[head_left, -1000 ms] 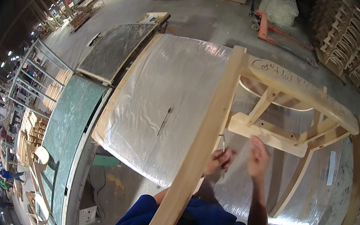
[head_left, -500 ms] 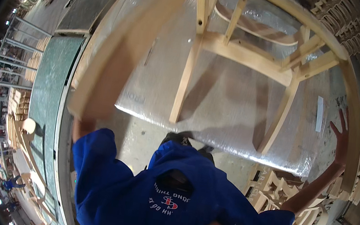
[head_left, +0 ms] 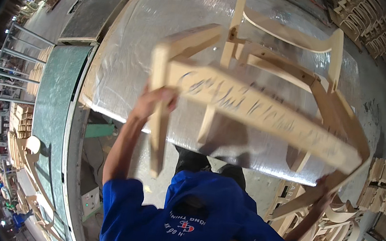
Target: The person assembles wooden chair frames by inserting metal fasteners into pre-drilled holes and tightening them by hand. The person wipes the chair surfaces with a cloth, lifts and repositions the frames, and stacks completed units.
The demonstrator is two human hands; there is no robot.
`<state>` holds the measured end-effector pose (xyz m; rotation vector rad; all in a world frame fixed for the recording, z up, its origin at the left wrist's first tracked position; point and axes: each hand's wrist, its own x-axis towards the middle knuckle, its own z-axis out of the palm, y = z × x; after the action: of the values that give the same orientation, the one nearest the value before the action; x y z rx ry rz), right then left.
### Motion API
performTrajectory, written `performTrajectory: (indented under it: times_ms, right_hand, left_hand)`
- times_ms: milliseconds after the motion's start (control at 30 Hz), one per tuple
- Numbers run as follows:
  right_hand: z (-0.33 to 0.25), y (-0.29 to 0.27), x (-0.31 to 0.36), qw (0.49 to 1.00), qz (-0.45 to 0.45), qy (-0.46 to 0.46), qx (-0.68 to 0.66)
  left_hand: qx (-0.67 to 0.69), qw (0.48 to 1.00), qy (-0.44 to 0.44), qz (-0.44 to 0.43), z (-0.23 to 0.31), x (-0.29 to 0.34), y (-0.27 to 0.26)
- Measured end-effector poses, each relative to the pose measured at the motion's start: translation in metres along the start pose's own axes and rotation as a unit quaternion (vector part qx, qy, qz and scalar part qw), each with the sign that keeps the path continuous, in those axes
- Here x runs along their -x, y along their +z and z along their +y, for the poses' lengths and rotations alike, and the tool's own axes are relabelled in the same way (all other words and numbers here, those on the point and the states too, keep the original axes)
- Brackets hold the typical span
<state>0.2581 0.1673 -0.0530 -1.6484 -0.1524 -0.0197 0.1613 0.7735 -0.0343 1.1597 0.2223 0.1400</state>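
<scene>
A bare light-wood chair frame [head_left: 261, 112] is held tilted in front of me, its wide rail with handwriting facing up toward me. My left hand [head_left: 154, 102] is closed round the leg at the rail's left end. At the rail's right end my right hand [head_left: 324, 192] is closed on the other leg, its fingers partly hidden by the wood. The curved backrest [head_left: 292, 34] points away from me. Beneath the frame lies a table top wrapped in clear plastic film [head_left: 132, 65]; the frame's far legs overlap it, and I cannot tell whether they touch.
A green-topped bench [head_left: 59, 89] runs along my left, with curved wooden parts [head_left: 35, 168] beside it. Stacked wooden pieces [head_left: 380, 184] and several curved parts [head_left: 333, 234] stand low on my right. More chair parts [head_left: 369, 21] are piled at the far right.
The chair frame has turned and come lower and nearer, bringing its handwritten rail into view. My right hand, spread open beside the frame before, now grips a leg. My left hand has moved inward.
</scene>
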Motion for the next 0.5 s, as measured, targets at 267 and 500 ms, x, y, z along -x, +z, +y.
performTrajectory:
  times_ms: [267, 500]
  right_hand:
    - [-0.081, 0.355, 0.001, 0.989, -0.095, 0.105, 0.037]
    - [0.003, 0.492, 0.014, 0.992, -0.029, 0.063, 0.11]
  left_hand:
    - [-0.17, 0.925, 0.124, 0.317, 0.153, 0.063, -0.343]
    - [-0.434, 0.866, -0.037, 0.247, 0.132, -0.043, -0.392]
